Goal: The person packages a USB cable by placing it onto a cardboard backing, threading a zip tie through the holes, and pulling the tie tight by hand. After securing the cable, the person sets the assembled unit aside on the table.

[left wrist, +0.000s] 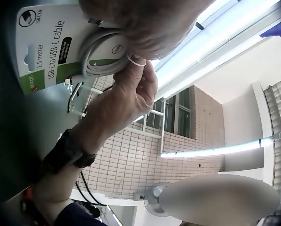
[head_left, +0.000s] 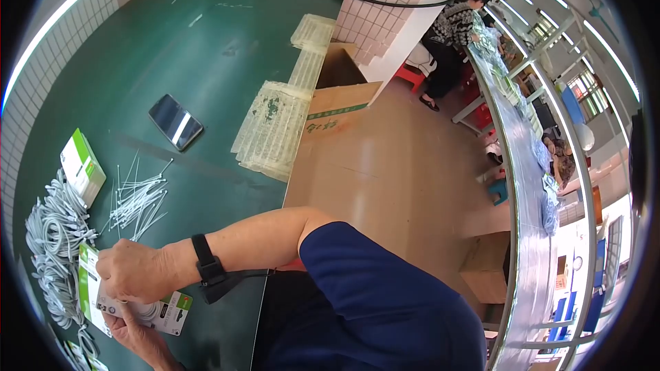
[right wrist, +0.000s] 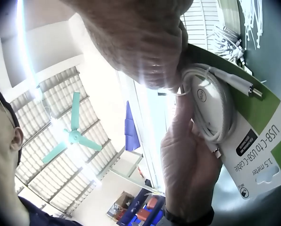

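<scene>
A white and green cable card [head_left: 172, 323], printed "USB-C to USB-C cable, 1.5 meter", lies between both hands at the lower left of the head view. A coiled white cable [right wrist: 226, 117] sits against its face. My left hand [head_left: 141, 343] grips the card beside the coil, its thumb by the cable in the right wrist view. Above it, my right hand [head_left: 134, 271] pinches a thin white cable tie [left wrist: 136, 61], which loops out at the fingertips by the coil. In the head view the right hand covers much of the card and hides the tie.
Bundled cables [head_left: 51, 233] lie along the table's left, near a stack of cards [head_left: 82, 165]. Loose cable ties [head_left: 137, 203] and a phone [head_left: 176, 121] are farther up the green table [head_left: 206, 41]. Tape covers part of its edge, beside an open carton [head_left: 344, 99]. Another person works beyond.
</scene>
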`<state>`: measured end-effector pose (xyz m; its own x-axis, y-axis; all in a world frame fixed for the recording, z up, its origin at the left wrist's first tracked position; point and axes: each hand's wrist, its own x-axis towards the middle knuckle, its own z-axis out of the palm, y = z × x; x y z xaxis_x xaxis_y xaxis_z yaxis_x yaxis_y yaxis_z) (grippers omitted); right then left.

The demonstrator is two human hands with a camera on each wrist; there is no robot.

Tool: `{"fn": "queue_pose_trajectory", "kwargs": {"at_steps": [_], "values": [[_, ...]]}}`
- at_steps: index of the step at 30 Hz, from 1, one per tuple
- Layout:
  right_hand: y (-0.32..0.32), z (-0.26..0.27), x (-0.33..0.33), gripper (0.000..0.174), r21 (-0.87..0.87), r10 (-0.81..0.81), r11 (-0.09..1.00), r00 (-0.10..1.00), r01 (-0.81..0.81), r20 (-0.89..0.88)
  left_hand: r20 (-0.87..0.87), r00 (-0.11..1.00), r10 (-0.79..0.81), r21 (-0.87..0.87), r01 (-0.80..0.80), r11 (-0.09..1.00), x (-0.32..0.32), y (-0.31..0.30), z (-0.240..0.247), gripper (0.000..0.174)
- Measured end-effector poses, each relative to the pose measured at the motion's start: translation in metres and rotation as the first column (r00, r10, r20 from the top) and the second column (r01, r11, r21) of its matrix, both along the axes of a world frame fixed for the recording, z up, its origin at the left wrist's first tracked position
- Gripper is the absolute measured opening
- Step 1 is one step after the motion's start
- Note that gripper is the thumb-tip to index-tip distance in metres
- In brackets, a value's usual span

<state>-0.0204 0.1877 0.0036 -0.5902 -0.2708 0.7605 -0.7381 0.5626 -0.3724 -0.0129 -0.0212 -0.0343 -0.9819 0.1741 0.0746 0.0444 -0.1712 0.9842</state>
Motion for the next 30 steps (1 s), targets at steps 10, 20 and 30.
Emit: {"fn": "queue_pose_trajectory", "kwargs": {"at_steps": [10, 20, 30], "values": [[0.052, 0.029, -0.020, 0.016, -0.699, 0.472, 0.710, 0.792, -0.083, 0.386, -0.104, 0.990, -0.094, -0.006, 0.094, 0.996, -0.012, -0.018, 0.003, 0.047], [0.027, -0.006, -0.023, 0.020, -0.884, 0.873, 0.464, 0.198, -0.053, 0.446, -0.142, 0.976, -0.168, -0.084, 0.157, 0.984, -0.012, -0.021, -0.002, 0.048], [0.028, -0.017, -0.038, 0.021, -0.760, 0.742, 0.631, 0.408, -0.156, 0.532, -0.132, 0.979, -0.157, -0.102, 0.144, 0.984, -0.013, -0.019, -0.010, 0.046]]}}
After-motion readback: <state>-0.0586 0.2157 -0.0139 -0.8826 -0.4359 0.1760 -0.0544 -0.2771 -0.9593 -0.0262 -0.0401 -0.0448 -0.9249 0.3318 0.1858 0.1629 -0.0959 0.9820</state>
